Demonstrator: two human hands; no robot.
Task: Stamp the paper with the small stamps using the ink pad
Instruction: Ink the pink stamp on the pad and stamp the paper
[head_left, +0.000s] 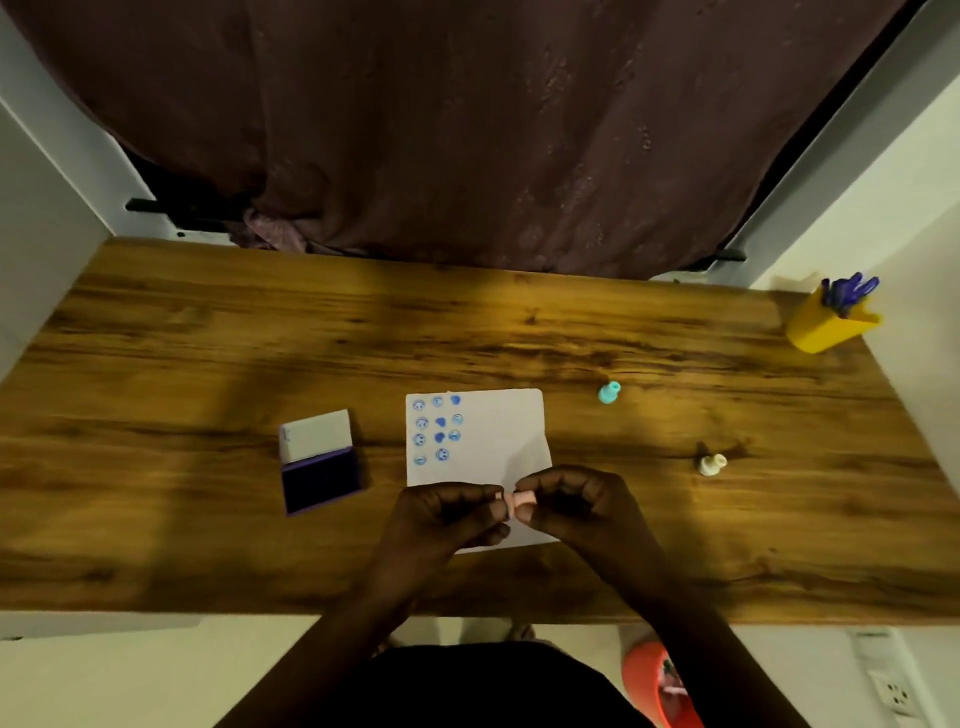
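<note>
A white paper (498, 431) lies on the wooden table (208, 338), with several blue stamp marks in its upper left corner. Over the paper's near edge, my left hand (447, 517) and my right hand (576, 501) meet, both pinching a small pink stamp (521, 501) between their fingertips. The open ink pad (319, 480), dark ink face up with its white lid tilted back, sits left of the paper. A teal stamp (609, 392) lies right of the paper's top corner. A cream stamp (711, 464) lies farther right.
A yellow holder (826, 327) with blue pens stands at the table's far right corner. A dark curtain (467, 130) hangs behind the table. An orange object (649, 680) is on the floor below the near edge, beside a wall socket (891, 693).
</note>
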